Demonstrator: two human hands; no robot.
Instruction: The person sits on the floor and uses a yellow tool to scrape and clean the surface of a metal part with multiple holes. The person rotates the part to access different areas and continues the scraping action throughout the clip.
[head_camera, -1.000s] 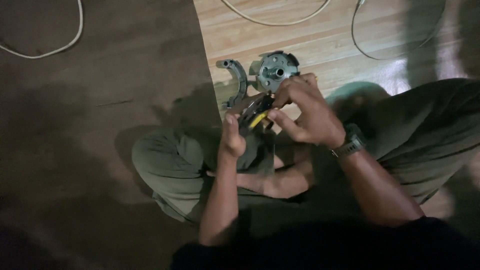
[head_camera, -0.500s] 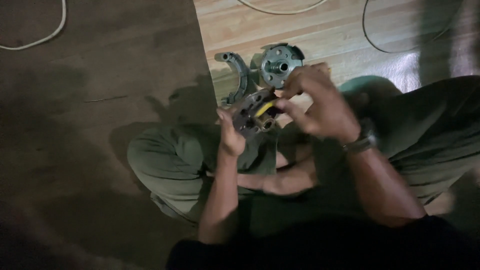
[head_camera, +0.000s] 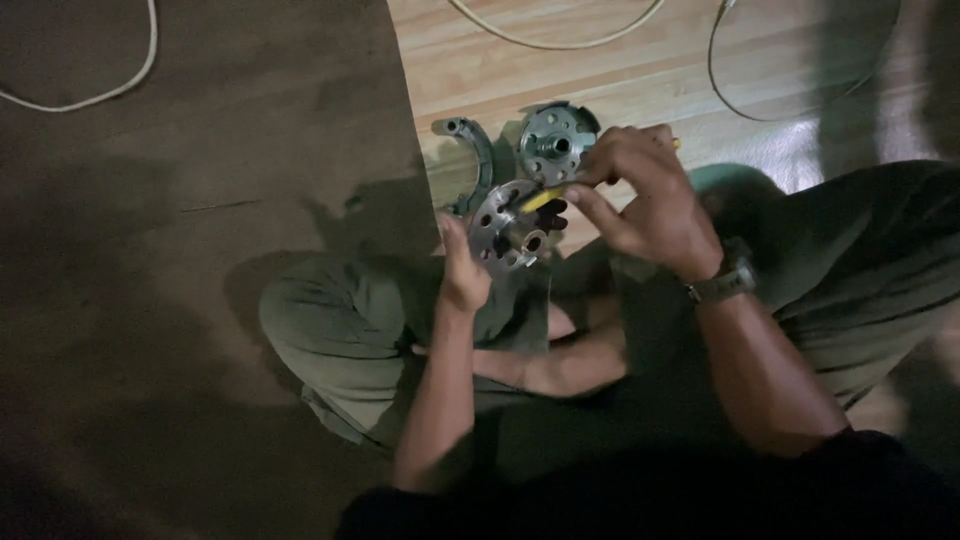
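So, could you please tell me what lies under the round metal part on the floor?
The round metal part rests on the light wooden floor, beside a curved metal piece. The right hand covers its lower right edge, so anything beneath there cannot be seen.

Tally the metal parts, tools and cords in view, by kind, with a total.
Round metal discs with holes: 2, one held, one on the floor
Curved metal pieces: 1
Yellow-handled tools: 1
Cords on the floor: 3
Total: 7
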